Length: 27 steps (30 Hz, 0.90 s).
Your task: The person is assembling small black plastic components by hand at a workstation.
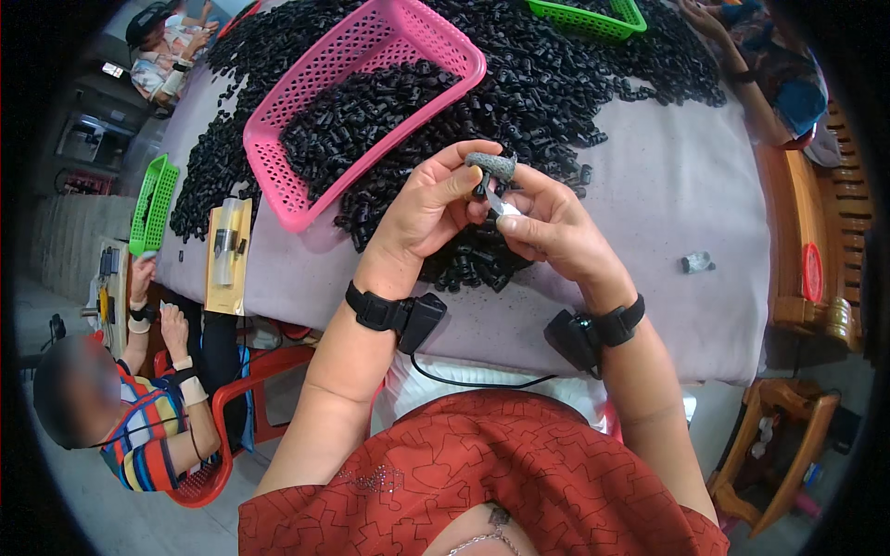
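Just beyond the near edge of the table, my two hands meet over a pile of small black plastic parts (482,255). My left hand (422,204) pinches one small black part (481,186) between thumb and fingers. In my right hand (556,218) is a small blade (494,200), its pale wrapped end under the thumb, its metal tip against or close to the black part. A grey knitted finger cover (491,166) appears to sit on my right index fingertip. The contact between blade and part is mostly hidden by fingers.
A pink basket (278,199) of black parts stands left of the pile. Green baskets (153,206) (593,17) lie farther out. A yellow card with a clear tube (225,255) rests at left; a grey cover (697,262) lies right. Other people sit around the grey-clothed table (667,185).
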{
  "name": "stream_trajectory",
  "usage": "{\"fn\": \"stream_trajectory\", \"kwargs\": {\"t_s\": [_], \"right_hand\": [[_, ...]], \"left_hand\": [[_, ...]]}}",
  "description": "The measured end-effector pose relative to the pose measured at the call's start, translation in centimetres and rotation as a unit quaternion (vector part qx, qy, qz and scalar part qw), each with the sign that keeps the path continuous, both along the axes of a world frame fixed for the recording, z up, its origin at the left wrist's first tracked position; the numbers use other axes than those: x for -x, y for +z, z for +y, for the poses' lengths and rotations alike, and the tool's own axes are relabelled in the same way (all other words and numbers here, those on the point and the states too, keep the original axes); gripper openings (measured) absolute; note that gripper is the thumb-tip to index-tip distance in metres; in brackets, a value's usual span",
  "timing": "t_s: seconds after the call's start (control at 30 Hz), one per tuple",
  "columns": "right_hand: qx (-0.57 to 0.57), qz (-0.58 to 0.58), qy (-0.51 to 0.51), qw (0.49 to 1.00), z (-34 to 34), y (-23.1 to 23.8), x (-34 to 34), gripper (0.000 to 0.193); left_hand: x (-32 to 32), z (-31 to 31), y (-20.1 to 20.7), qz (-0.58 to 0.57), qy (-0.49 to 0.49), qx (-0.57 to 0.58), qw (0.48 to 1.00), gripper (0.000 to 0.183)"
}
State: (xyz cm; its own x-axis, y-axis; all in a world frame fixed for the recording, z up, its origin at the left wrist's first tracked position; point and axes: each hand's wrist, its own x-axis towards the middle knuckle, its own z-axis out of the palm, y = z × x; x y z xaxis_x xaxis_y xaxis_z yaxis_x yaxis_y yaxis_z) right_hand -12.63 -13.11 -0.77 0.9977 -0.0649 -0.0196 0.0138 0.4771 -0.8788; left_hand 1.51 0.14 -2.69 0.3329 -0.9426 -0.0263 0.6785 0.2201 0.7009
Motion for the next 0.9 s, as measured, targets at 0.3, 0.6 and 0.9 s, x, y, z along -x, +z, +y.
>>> {"fn": "stream_trajectory", "kwargs": {"t_s": [0.3, 0.6, 0.9], "right_hand": [[0.031, -0.005, 0.001, 1.0, 0.1, 0.3, 0.0, 0.038], [0.022, -0.005, -0.022, 1.0, -0.2, -0.4, 0.0, 0.04], [0.016, -0.007, -0.142, 0.99, -0.8, -0.8, -0.1, 0.037]], "left_hand": [[0.0, -0.1, -0.2, -0.02, -0.006, -0.008, 1.0, 0.042], [0.2, -0.2, 0.0, 0.013, -0.029, -0.007, 0.999, 0.037], [-0.7, 0.1, -0.8, -0.015, 0.084, -0.048, 0.995, 0.037]]}}
